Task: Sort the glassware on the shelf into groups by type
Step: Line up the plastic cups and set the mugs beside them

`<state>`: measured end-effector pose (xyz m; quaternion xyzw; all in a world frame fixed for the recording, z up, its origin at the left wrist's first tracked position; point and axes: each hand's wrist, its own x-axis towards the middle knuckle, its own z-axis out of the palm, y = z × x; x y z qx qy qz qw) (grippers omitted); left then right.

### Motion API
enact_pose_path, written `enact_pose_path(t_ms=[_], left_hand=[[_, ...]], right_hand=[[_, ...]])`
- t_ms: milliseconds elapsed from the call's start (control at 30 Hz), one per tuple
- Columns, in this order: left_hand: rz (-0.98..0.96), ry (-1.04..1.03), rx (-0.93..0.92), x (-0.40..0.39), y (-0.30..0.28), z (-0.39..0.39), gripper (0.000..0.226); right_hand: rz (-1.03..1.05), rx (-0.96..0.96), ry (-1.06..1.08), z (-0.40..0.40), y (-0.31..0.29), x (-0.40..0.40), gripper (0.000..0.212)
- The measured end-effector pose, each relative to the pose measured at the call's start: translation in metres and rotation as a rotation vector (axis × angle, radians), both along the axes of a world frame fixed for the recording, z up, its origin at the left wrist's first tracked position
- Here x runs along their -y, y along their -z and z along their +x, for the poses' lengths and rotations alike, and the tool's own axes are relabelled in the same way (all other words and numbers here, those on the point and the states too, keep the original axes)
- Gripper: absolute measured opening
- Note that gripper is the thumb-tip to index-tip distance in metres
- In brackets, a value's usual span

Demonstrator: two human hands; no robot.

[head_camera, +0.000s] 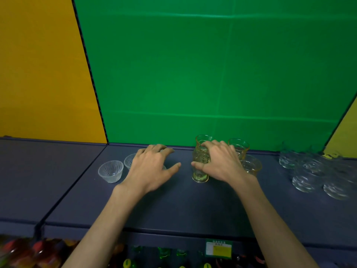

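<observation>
Amber footed glasses, three visible, mid-shelf near the back wall: front one (201,163) upright, gripped by the right hand (222,163), thumb curled across its front low on the bowl, fingers wrapped over the far side near the rim. Second amber glass (239,147) behind the hand, third (252,165) just right of the hand, both partly hidden by it.

Small clear ribbed cups on the left: one fully seen (111,171), a second (129,160) half covered by the left hand (150,167); glass edges show under the fingers, count beneath the hand cannot be told. Left hand is palm down over these cups, fingers spread and bent slightly, thumb stretched out toward the amber glass; whether it grips anything cannot be told.

Cluster of clear tumblers (316,175) at the far right, blurred, at least five, exact number unclear.

All on a dark blue shelf (173,206). Both forearms reach in from below, bare. Green back panel (193,74), yellow panel (38,74) to the left. Bottles on a lower shelf (164,254), blurred.
</observation>
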<state>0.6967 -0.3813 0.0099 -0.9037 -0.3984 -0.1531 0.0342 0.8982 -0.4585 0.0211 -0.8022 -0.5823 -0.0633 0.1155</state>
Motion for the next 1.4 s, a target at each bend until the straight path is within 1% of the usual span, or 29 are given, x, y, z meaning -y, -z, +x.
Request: enact_pose_path(t_ms=[100,167,300,367,467,567,633,767,867,1000,1167,1400], left_hand=[[0.01,-0.025,0.015,0.005,-0.003,0.001,0.064],[0.015,-0.043,0.026,0.011,-0.006,0.001,0.066],[0.021,-0.077,0.064,0.024,-0.011,-0.003,0.077],[0.025,-0.099,0.065,0.031,-0.012,-0.007,0.077],[0.026,-0.144,0.055,0.043,-0.009,-0.015,0.07],[0.017,-0.2,0.066,0.055,-0.005,-0.029,0.071],[0.011,-0.24,0.061,0.061,-0.002,-0.042,0.07],[-0.004,-0.324,0.042,0.068,0.001,-0.07,0.074],[0.018,-0.358,0.065,0.069,-0.003,-0.085,0.068],[0.023,-0.381,0.093,0.065,-0.006,-0.104,0.066],[0.0,-0.395,0.089,0.05,-0.002,-0.129,0.069],[-0.033,-0.337,0.097,-0.001,0.009,-0.175,0.073]], right_hand=[[0.105,0.031,-0.072,-0.004,-0.002,0.005,0.066],[0.166,0.021,-0.127,-0.009,-0.002,0.009,0.057],[0.26,-0.079,-0.242,-0.022,-0.001,0.02,0.044],[0.293,-0.144,-0.284,-0.028,0.0,0.026,0.041],[0.282,-0.209,-0.335,-0.035,0.006,0.034,0.039],[0.262,-0.242,-0.369,-0.039,0.012,0.035,0.038],[0.256,-0.253,-0.386,-0.045,0.013,0.034,0.038],[0.254,-0.257,-0.425,-0.064,0.016,0.032,0.038],[0.246,-0.255,-0.443,-0.076,0.016,0.028,0.038],[0.237,-0.239,-0.446,-0.09,0.014,0.019,0.038],[0.231,-0.23,-0.422,-0.113,0.014,0.003,0.038],[0.217,-0.225,-0.353,-0.161,0.02,-0.034,0.038]])
